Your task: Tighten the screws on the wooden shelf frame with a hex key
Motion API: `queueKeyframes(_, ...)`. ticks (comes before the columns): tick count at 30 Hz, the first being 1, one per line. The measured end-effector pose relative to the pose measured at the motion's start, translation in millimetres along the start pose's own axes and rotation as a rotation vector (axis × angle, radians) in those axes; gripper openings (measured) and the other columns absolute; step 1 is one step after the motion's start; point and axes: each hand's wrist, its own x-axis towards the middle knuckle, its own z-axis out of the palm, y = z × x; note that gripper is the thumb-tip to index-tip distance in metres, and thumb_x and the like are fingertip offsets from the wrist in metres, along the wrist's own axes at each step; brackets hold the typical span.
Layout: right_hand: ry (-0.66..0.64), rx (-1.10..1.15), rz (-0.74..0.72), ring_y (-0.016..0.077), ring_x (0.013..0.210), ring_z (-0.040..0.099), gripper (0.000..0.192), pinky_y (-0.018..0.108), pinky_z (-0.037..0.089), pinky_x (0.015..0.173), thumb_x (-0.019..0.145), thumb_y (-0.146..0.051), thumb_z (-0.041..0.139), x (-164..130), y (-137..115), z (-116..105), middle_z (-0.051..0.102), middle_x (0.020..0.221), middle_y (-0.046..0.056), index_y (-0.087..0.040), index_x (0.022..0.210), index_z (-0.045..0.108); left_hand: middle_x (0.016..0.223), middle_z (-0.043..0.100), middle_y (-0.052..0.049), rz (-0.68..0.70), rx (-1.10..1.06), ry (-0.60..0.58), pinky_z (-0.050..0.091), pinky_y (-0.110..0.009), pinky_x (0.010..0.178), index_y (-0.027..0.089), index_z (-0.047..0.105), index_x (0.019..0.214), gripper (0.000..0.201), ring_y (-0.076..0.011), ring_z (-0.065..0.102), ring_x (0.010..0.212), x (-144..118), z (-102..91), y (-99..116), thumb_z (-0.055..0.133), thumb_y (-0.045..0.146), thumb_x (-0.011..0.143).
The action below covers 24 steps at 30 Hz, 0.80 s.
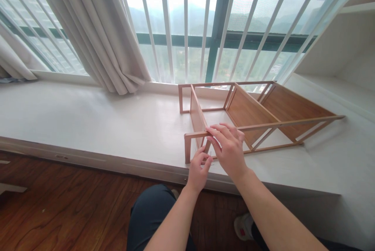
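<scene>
A wooden shelf rack (254, 127) with several brown panels lies on its side on the white window ledge. My right hand (227, 145) is over the near long rail, its fingers curled on the wood by the end panel (197, 106). Just below and to the left, my left hand (197, 169) is closed in a pinch near the lower rail, beside the rack's near leg (187, 149). A thin metallic piece (211, 155) shows by its fingertips; its full shape is hidden.
Behind the rack stand white window bars (186, 28), with a grey curtain (96, 28) hanging to the left. The white ledge (88, 122) runs along the window and ends at a wall on the right. My knee (155, 212) is below the ledge's front edge, above the wooden floor (73, 208).
</scene>
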Motion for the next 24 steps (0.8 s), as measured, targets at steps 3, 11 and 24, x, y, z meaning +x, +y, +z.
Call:
queueKeyframes(3, 0.03, 0.016, -0.012, 0.0277, 0.126, 0.059, 0.024, 0.044, 0.032, 0.103, 0.104, -0.03, 0.059, -1.0, 3.1, 2.0, 0.075, 0.125, 0.003, -0.028, 0.125, 0.071, 0.139, 0.059, -0.017, 0.005, 0.041, 0.026, 0.06, -0.035, 0.088, 0.017, 0.072, 0.086, 0.033, -0.0294, 0.059, 0.13, -0.6, -0.8, 1.5, 0.062, 0.047, 0.095)
queueKeyframes(11, 0.057, 0.127, -0.086, 0.0296, 0.136, 0.056, 0.031, 0.044, 0.038, 0.109, 0.105, -0.026, 0.058, -14.9, 13.0, -21.4, 0.066, 0.138, 0.011, -0.023, 0.135, 0.063, 0.151, 0.052, -0.012, 0.066, 0.198, 0.129, 0.042, -0.046, 0.117, 0.021, 0.076, 0.086, 0.028, -0.0296, 0.048, 0.143, -18.4, -9.1, 20.7, 0.061, 0.041, 0.097)
queueKeyframes(24, 0.0, 0.567, -0.088, 0.0192, 0.093, 0.061, 0.011, 0.034, 0.051, 0.082, 0.098, -0.017, 0.065, -75.3, 21.4, -42.9, 0.067, 0.098, 0.005, -0.019, 0.108, 0.063, 0.123, 0.057, -0.01, -0.251, -0.494, 0.174, 0.047, -0.024, 0.075, 0.018, 0.08, 0.08, 0.028, -0.0219, 0.057, 0.112, -36.8, 29.8, 102.6, 0.073, 0.043, 0.087)
